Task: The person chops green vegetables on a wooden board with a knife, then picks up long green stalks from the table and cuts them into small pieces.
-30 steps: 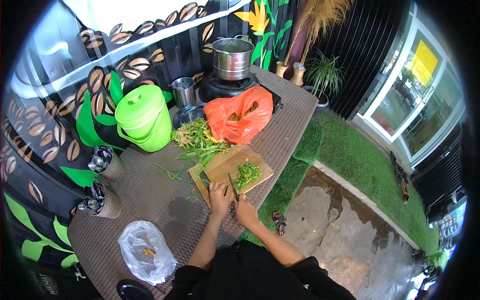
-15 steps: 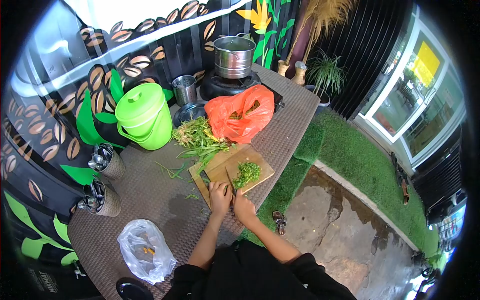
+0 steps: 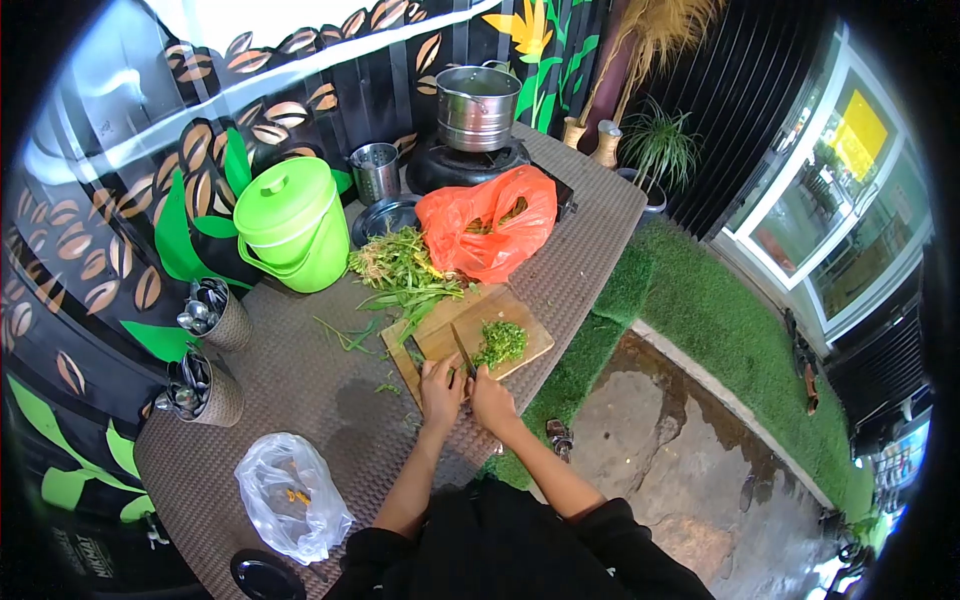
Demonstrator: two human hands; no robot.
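Observation:
My right hand point(image 3: 492, 402) is closed round the handle of a knife point(image 3: 462, 347), whose blade points away from me over the wooden cutting board point(image 3: 530, 322). Right beside it, my left hand point(image 3: 441, 394) is curled down on the board's near edge, with a little green showing at its fingertips; most of what it grips is hidden. A small heap of finely chopped greens point(image 3: 502, 343) lies to the right of the blade. Behind the board, uncut leafy greens point(image 3: 405, 275) with roots are spread on the table.
An orange plastic bag point(image 3: 485, 225) sits behind the board. Farther back stand a steel pot point(image 3: 478, 110) on a stove, a steel cup point(image 3: 376, 173) and a lidded green bucket point(image 3: 292, 225). Cutlery holders point(image 3: 212, 395) and a clear plastic bag point(image 3: 290, 497) are at left.
The knife and my right hand have shifted slightly beside my left hand. The view has tilted a little; the other things stay in place.

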